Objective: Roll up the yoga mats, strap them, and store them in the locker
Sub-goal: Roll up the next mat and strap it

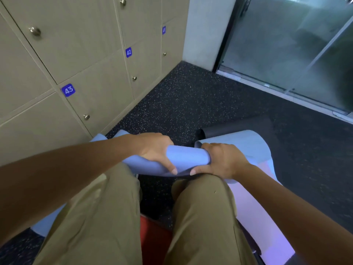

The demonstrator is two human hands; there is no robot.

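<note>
Head view: the blue yoga mat (188, 156) is being gripped by left hand (155, 150) and right hand (222, 161); uneven tension is likely risking a skewed roll.

place: gym or fitness-studio locker area | lockers (80, 60): beige bank on the left, doors with round metal knobs and blue number plates 43 (68, 90), 42 (128, 52), 41 | floor (191, 104): dark speckled rubber gym flooring | far right: frosted glass door (282, 44) in a dark frame | near: blue yoga mat (187, 156)
</note>
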